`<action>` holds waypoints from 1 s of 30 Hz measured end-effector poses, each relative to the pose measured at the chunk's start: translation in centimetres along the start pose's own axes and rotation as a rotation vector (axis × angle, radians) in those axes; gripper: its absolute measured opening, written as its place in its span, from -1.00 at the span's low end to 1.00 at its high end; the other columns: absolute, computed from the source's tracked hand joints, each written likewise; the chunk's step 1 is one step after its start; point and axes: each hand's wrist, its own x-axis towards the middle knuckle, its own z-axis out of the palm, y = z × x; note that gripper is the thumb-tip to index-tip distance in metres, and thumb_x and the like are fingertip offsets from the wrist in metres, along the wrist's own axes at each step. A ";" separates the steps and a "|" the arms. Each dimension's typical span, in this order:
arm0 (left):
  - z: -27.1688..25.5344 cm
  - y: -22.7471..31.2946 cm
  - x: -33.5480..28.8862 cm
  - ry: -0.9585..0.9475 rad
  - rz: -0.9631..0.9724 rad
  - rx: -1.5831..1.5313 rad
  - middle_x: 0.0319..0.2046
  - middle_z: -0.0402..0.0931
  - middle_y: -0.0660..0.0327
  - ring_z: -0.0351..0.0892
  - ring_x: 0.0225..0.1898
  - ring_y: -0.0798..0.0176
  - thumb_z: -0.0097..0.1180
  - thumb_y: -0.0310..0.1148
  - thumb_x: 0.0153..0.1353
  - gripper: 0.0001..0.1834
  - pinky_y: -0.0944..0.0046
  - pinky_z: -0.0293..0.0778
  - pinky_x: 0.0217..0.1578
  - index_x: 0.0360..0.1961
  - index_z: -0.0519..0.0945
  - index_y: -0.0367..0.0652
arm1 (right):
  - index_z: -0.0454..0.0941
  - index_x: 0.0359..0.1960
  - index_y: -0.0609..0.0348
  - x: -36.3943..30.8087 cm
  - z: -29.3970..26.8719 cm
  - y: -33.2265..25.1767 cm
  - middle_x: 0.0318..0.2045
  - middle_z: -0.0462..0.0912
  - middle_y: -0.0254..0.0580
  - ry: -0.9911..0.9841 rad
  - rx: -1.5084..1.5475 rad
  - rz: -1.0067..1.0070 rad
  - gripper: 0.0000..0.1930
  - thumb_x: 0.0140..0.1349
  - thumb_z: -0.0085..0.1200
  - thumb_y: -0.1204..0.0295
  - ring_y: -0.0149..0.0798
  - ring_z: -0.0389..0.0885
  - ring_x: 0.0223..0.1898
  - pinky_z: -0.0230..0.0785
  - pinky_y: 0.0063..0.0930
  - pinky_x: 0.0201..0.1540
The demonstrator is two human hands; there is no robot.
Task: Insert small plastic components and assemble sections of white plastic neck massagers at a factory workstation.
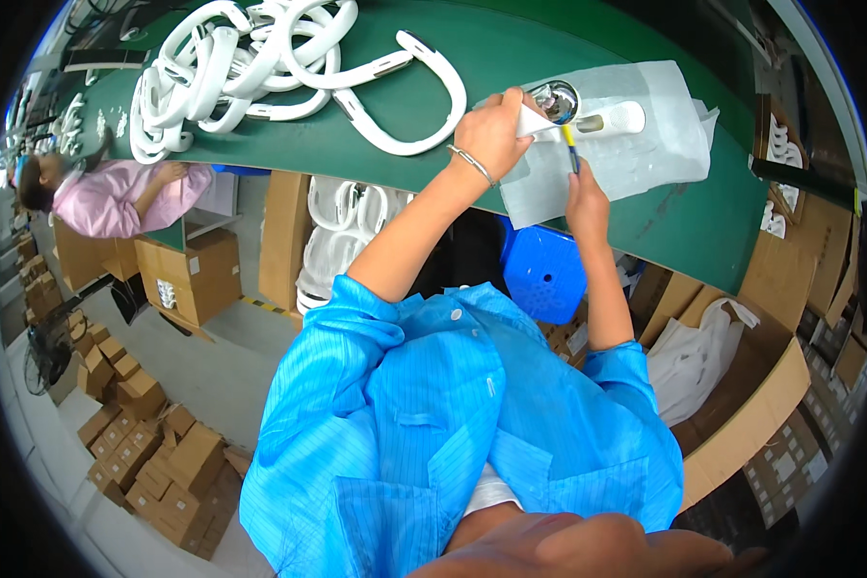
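Note:
My left hand [494, 133] is closed round a white piece with a shiny chrome, rounded head [556, 100]. In my right hand [588, 204] is a slim tool with a yellow and dark blue shaft [572, 146], its yellow end up against the white piece beside the chrome head. Just right of it lies a white elongated part [626, 118] with an oblong opening; whether it joins the held piece, I cannot tell. Beneath all this a pale translucent sheet [679, 91] is spread on the green table [511, 43].
White curved, ring-like parts [212, 72] are heaped at the table's left. Below the table edge are a box of white parts [342, 226], a blue stool [546, 275] and an open carton [742, 395] with a white bag. A co-worker in pink [116, 197] is at far left.

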 end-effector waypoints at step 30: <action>5.8 -3.0 -4.5 0.317 -0.257 -0.498 -0.33 0.54 0.03 0.58 -0.28 -0.04 0.29 -0.43 -0.16 -0.51 0.15 0.50 -0.28 -0.14 0.39 -0.15 | 0.41 -0.04 0.29 -0.1 1.1 -0.1 -0.38 0.58 0.19 -0.200 -0.038 0.032 -0.72 0.24 -0.04 0.43 0.18 0.57 -0.37 0.40 -0.06 -0.36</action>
